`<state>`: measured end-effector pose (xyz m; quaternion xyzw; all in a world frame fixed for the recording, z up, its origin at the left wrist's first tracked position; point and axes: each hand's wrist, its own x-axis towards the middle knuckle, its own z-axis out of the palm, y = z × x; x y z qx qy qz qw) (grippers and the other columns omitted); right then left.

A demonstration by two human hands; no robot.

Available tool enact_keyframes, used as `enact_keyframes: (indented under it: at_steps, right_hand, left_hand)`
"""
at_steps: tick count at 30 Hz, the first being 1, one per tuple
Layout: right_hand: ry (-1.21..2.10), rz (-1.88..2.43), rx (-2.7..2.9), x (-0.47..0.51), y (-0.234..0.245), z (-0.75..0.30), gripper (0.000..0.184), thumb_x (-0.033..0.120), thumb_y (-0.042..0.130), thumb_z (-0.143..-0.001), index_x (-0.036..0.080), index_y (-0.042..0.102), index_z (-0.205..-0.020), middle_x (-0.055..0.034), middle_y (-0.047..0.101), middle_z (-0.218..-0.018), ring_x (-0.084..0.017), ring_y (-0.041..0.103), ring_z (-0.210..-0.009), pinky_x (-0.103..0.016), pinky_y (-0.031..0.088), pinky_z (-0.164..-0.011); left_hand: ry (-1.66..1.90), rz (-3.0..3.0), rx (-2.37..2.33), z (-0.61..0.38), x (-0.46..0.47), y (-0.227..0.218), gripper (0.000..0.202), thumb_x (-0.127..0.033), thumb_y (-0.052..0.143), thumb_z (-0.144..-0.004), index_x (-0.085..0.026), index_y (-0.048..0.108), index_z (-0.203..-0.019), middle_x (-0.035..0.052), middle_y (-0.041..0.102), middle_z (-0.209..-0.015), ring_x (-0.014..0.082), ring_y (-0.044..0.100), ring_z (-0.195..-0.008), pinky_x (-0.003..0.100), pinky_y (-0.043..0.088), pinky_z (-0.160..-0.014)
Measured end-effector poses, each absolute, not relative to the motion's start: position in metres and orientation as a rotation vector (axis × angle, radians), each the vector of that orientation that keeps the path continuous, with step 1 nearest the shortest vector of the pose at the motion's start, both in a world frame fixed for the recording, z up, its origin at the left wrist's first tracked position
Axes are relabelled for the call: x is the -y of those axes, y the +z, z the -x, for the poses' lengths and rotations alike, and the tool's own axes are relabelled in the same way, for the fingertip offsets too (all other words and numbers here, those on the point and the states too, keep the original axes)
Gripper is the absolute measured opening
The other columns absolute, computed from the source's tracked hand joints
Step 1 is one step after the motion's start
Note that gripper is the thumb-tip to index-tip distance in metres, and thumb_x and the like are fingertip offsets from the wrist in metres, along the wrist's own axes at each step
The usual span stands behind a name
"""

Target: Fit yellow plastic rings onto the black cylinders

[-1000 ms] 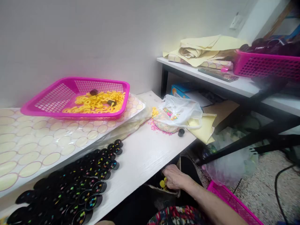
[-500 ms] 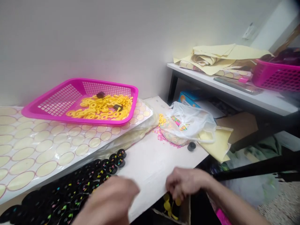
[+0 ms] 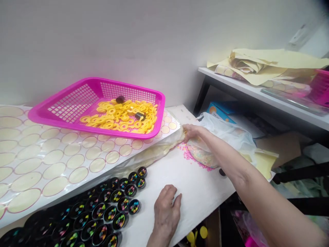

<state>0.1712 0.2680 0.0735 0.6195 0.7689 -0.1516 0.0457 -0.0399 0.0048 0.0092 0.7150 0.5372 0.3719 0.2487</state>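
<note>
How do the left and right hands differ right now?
Position: the left hand is at the near part of the white table, beside the black cups; the right hand is at the far end, next to the plastic bag.

Pose: the left hand lies back-up, thumb apart from the fingers; the right hand's fingers curl down, and whether they grip anything can't be told.

Shared: both bare.

Black cups [image 3: 125,221] of coloured beads [image 3: 111,213] stand crowded upright on the table [image 3: 151,185]
</note>
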Motion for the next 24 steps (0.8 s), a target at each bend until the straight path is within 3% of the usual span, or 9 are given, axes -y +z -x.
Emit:
enact_keyframes:
  at_steps: [4,8,12,18,24]
  right_hand:
    - [-0.518,-1.935,-2.318,-0.256,0.074,-0.174,0.061,0.038,0.077,-0.049,0.020,0.055,-0.104,-0.0069,0.056,-0.105,-0.025,0.051,-0.094,-0.030,0.039,-0.073]
    - [-0.390,-1.918,-2.586,-0.234,0.064,-0.181,0.039,0.039,0.065,-0.066,0.021,0.058,-0.100,-0.0051,0.058,-0.102,-0.023,0.049,-0.096,-0.032,0.034,-0.078]
    - [-0.132,-1.844,-2.789,-0.218,0.049,-0.185,0.014,0.020,0.053,-0.073,0.019,0.060,-0.084,-0.0050,0.059,-0.092,-0.020,0.049,-0.090,-0.029,0.032,-0.075]
    - [0.170,-1.766,-2.766,-0.198,0.051,-0.179,0.017,0.009,0.043,-0.073,0.017,0.056,-0.068,-0.0074,0.060,-0.082,-0.021,0.049,-0.086,-0.031,0.029,-0.075]
    - [0.040,-1.718,-2.821,-0.160,0.064,-0.172,0.015,0.011,0.044,-0.075,0.018,0.054,-0.066,-0.0048,0.059,-0.079,-0.018,0.049,-0.080,-0.032,0.028,-0.084]
  left_hand:
    - [1.028,-2.052,-1.442,0.038,-0.006,0.005,0.008,-0.013,0.048,-0.079,-0.019,0.054,-0.079,0.0045,0.060,-0.080,0.0153,0.059,-0.075,0.025,0.050,-0.067]
    - [1.059,-2.101,-1.449,0.036,-0.005,0.003,0.010,-0.011,0.047,-0.078,-0.019,0.053,-0.079,0.0043,0.059,-0.080,0.0156,0.058,-0.075,0.026,0.050,-0.067]
    - [1.023,-2.112,-1.441,0.036,-0.004,0.005,0.011,-0.010,0.046,-0.078,-0.019,0.051,-0.076,0.0034,0.058,-0.080,0.0152,0.058,-0.075,0.025,0.050,-0.066]
    - [0.899,-2.073,-1.498,0.034,-0.002,0.013,0.013,-0.009,0.046,-0.076,-0.019,0.050,-0.070,0.0033,0.058,-0.081,0.0157,0.057,-0.078,0.026,0.049,-0.069]
    - [0.820,-2.046,-1.500,0.034,-0.001,0.015,0.012,-0.008,0.047,-0.075,-0.019,0.049,-0.071,0.0038,0.058,-0.084,0.0164,0.056,-0.083,0.027,0.047,-0.075]
